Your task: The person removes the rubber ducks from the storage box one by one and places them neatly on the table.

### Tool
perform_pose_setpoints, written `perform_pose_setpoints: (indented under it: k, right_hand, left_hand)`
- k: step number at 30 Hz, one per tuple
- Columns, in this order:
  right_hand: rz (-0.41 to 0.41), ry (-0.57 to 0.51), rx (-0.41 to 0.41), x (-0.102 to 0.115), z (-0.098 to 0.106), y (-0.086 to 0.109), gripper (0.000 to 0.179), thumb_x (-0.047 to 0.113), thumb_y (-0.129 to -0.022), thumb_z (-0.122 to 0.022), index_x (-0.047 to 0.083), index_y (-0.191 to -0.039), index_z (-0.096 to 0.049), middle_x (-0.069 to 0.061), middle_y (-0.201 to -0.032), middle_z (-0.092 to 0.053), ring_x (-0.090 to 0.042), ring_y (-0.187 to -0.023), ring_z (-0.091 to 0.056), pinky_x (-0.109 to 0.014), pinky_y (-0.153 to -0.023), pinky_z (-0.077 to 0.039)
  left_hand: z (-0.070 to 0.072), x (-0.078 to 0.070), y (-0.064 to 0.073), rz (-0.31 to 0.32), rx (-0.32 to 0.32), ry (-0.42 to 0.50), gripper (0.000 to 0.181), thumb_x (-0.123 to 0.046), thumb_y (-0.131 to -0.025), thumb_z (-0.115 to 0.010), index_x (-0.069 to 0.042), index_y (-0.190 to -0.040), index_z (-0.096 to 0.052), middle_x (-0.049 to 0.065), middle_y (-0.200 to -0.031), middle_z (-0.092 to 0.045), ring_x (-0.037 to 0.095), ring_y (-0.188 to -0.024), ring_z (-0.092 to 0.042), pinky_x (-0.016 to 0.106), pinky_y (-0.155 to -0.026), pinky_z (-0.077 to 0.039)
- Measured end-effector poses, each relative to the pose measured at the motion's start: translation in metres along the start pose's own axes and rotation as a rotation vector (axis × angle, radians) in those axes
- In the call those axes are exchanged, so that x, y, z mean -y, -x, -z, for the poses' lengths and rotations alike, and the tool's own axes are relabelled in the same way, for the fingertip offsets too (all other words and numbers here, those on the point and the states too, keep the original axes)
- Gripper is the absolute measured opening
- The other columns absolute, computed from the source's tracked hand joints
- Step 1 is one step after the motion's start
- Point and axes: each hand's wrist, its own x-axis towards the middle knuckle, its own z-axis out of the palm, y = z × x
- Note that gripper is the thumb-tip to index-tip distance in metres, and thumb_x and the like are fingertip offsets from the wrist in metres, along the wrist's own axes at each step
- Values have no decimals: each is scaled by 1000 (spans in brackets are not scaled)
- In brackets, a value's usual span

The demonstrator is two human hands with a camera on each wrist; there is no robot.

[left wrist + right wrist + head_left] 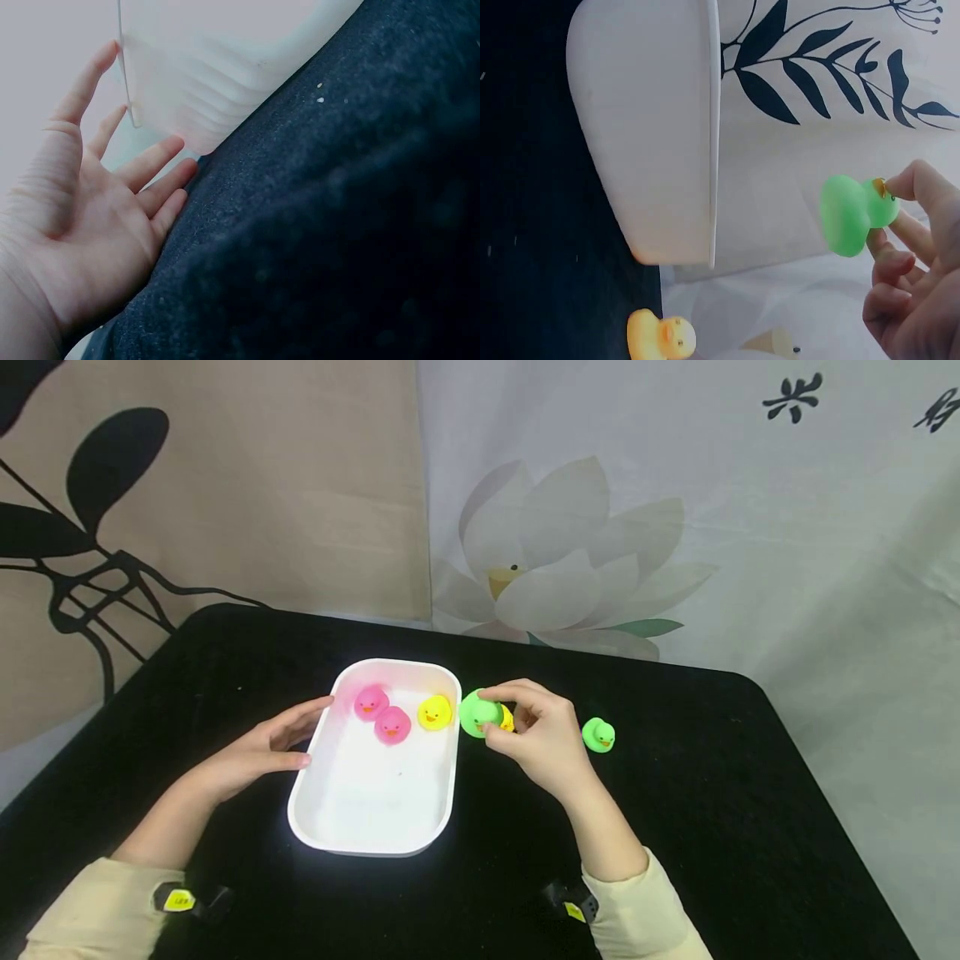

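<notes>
My right hand (pixel 542 732) pinches a green rubber duck (pixel 851 214) by its head between thumb and fingers, raised just right of the white tray (pixel 375 802). Behind that duck, a yellow rubber duck (pixel 658 335) sits on the table, mostly hidden in the head view. At the tray's left side, my left hand (pixel 266 745) has its fingers extended, fingertips and thumb against the rim. Inside the tray, toward its far end, are two pink ducks (pixel 392 725) and another yellow duck (pixel 435 713). A second green duck (pixel 599 735) stands on the table, right of my right hand.
A black cloth covers the table (pixel 712 793). Behind it hangs a pale curtain (pixel 315 485) printed with dark leaves and a lotus flower. Each wrist wears a small black strap device, the left one (pixel 180 899) with a yellow label.
</notes>
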Motion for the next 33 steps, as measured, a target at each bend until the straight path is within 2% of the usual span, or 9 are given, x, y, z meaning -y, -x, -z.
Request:
perform_pose_setpoints:
  k: [9,20,29,33]
  right_hand:
    - [-19,28,-27,-5,30,4,29,-5,-77,-72,9,-102,-74,0,-92,-62,-19,-56,-41,-24,-47,-36]
    - [4,33,-1,-12,72,5,30,-8,-78,-72,5,-105,-72,-4,-93,-60,-15,-51,-38,-26,-40,-31]
    - [11,44,30,-30,105,9,31,-12,-76,-70,2,-104,-71,-5,-91,-58,-13,-49,-37,-29,-40,-31]
    - [-12,39,27,-34,117,11,30,-12,-77,-70,0,-104,-70,-3,-81,-55,-12,-49,-36,-29,-39,-29]
  left_hand:
    - [0,0,0,-2,-5,-5,75,-13,-84,-65,-14,-149,-28,13,-150,-31,44,-131,-31,66,-91,-39]
    - [-2,-2,-1,3,-6,0,75,-13,-84,-65,-11,-149,-28,14,-150,-31,45,-131,-31,64,-90,-41]
    - [-2,-5,0,12,-8,-1,75,-13,-84,-64,-10,-149,-27,16,-150,-29,46,-131,-30,65,-90,-40]
    - [-2,-6,0,15,-10,-3,74,-13,-85,-64,-10,-149,-27,16,-150,-29,47,-131,-30,66,-90,-40]
